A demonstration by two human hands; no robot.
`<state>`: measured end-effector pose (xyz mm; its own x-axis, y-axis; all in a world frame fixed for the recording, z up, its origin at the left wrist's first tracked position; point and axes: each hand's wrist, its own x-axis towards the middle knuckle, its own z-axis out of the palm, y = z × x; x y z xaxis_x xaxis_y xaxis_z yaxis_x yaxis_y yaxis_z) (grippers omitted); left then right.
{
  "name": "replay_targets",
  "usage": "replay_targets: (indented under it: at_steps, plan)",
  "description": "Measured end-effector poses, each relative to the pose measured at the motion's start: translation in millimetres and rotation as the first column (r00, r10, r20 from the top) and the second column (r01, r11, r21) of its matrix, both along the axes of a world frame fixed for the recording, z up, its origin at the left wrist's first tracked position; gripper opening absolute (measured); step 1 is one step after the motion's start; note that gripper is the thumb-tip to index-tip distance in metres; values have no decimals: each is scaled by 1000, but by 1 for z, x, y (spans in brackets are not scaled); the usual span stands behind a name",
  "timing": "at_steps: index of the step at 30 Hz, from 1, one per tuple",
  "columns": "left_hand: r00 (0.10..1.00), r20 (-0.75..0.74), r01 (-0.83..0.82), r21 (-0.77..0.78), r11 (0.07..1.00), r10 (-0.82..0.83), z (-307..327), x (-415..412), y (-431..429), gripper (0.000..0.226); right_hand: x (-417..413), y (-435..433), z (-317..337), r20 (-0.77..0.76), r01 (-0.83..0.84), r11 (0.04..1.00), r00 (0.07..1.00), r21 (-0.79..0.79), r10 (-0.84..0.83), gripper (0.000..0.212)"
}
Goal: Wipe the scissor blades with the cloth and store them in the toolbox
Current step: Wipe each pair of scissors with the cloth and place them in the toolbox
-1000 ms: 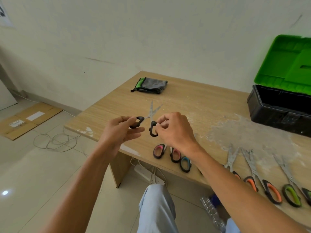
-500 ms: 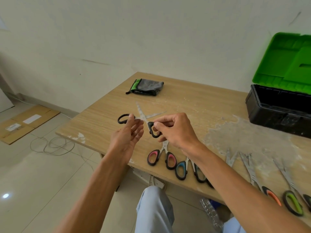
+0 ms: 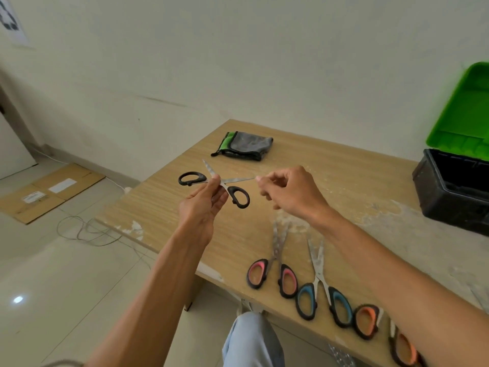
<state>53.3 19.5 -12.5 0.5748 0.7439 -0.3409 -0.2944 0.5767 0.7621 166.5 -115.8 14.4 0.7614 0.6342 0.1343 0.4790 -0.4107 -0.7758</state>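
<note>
Clearly the job is only starting: the left hand (image 3: 201, 207) is holding the black-handled scissors (image 3: 234, 179) above the worktop (image 3: 330, 181), its fingers (image 3: 215, 181) pinching them at the pivot with the blades spread wide. The right hand (image 3: 288, 192) is apparently nipping one blade tip between curled fingers (image 3: 260, 181). Neither hand is holding the cloth (image 3: 246, 145), which is lying folded near the far edge. The toolbox (image 3: 449, 197) is standing open, well apart. Pink scissors (image 3: 275, 266), blue scissors (image 3: 321, 287) and orange scissors (image 3: 367, 324) are waiting in a row. No writing is showing legibly; the labels on the floor cardboard (image 3: 53, 192) are too small.
</note>
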Motion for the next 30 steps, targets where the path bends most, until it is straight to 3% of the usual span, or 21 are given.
replay_targets:
  at_steps: [4,7,13,16,19,21,25,27,30]
  plan:
    - [995,-11,-104,-3,995,104,3,19,23,21,48,38,9,152,43,989,988,-143,-21,26]
    - [992,-42,-115,9,993,115,-3,27,37,20,82,71,10,247,9,961,967,-276,62,19]
    - [991,-129,-34,63,997,42,-22,35,52,10,140,131,-18,382,-15,848,888,-529,254,60]
    - [987,-162,-9,84,996,22,-26,43,57,10,163,147,-36,356,2,775,889,-632,287,71]
    - [980,-190,-34,88,996,51,-24,52,55,14,173,151,-40,439,39,835,864,-549,248,35]
    - [978,-201,-38,84,996,55,-20,56,48,14,172,143,-35,492,55,879,844,-473,212,24]
    - [985,-174,0,100,995,18,-7,62,24,8,162,105,-14,241,-1,932,966,-363,95,35]
    - [989,-146,13,120,993,5,-1,62,10,9,155,79,1,140,17,954,990,-300,26,40]
    - [996,-85,38,154,987,-25,9,57,-17,7,139,30,25,48,71,976,997,-206,-62,32]
